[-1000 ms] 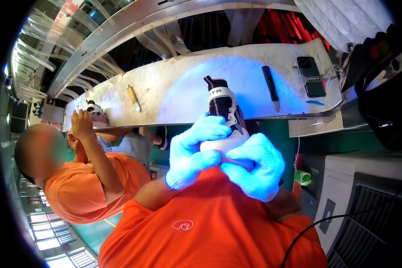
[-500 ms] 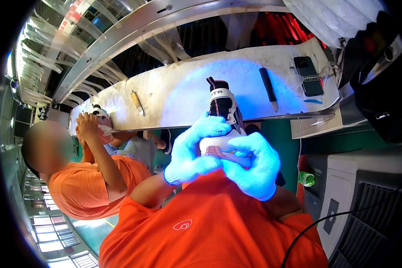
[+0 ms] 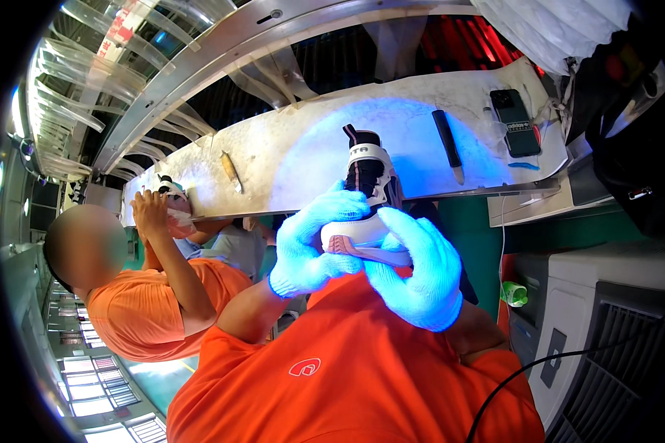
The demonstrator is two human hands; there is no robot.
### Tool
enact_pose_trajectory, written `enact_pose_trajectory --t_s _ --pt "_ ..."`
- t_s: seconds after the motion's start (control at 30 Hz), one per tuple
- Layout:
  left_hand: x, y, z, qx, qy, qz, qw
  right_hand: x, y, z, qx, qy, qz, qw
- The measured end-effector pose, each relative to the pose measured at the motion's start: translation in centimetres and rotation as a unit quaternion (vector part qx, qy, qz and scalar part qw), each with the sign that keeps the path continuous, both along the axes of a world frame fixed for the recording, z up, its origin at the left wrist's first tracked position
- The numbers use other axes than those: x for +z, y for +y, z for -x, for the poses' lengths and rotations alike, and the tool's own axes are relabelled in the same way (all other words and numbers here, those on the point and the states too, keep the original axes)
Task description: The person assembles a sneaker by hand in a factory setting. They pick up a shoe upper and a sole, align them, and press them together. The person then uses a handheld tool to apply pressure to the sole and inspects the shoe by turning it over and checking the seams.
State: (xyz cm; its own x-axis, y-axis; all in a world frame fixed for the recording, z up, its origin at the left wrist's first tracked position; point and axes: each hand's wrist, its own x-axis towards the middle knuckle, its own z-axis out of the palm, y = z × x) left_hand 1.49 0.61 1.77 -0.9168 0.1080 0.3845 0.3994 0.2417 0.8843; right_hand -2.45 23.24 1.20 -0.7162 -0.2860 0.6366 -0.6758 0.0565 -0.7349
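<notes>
Both hands, in white knit gloves lit blue, grip one sneaker point(image 3: 370, 172) just off the bench's near edge. It is black and white with a pinkish sole, its toe towards me and its heel tab pointing away. My left hand point(image 3: 314, 240) wraps the left side of the toe, fingers over the upper and thumb by the sole. On the right side, my right hand point(image 3: 420, 269) holds the forefoot, with the thumb side near the toe cap. The fingers under the shoe are hidden.
On the pale bench point(image 3: 273, 140) lie a black-handled knife point(image 3: 447, 148), a yellow-handled tool point(image 3: 232, 172) and a dark phone point(image 3: 515, 122). To the left, a co-worker point(image 3: 155, 295) in orange handles another shoe point(image 3: 174, 198). A grey machine point(image 3: 569, 310) stands at the right; a black cable crosses there.
The sneaker has tipped slightly, showing more of its toe cap and sole edge. My left hand has shifted a little along the toe; both hands keep hold.
</notes>
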Motion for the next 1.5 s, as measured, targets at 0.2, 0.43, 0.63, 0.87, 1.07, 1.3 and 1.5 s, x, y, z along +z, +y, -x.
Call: enact_pose_trajectory --t_s 0.2,0.43,0.63,0.87,1.07,1.3,1.5 --pt "-0.4 -0.5 0.6 -0.013 0.028 0.024 0.999 0.1 0.0 1.1 0.001 0.020 -0.003 1.000" --pt "0.1 -1.0 1.5 -0.037 0.032 0.035 0.998 0.6 0.2 2.2 0.027 0.021 -0.008 0.999" --pt "0.2 -1.3 1.3 -0.055 0.008 0.012 0.998 0.8 0.2 2.5 0.053 -0.021 -0.017 0.998" --pt "-0.1 -1.8 0.8 -0.080 -0.008 -0.029 0.996 0.8 -0.4 2.3 0.056 -0.084 -0.043 0.994" --pt "0.4 -2.7 -0.3 -0.083 -0.019 0.018 0.996 0.6 -1.2 1.6 0.066 -0.116 -0.045 0.990" --pt "0.1 -3.1 -0.8 -0.087 -0.037 -0.038 0.995 -0.7 -3.2 0.4 0.044 -0.037 -0.029 0.998" --pt "-0.3 -3.7 -1.2 -0.071 -0.050 -0.070 0.994 -1.1 -4.0 0.0 0.040 -0.001 -0.022 0.999"
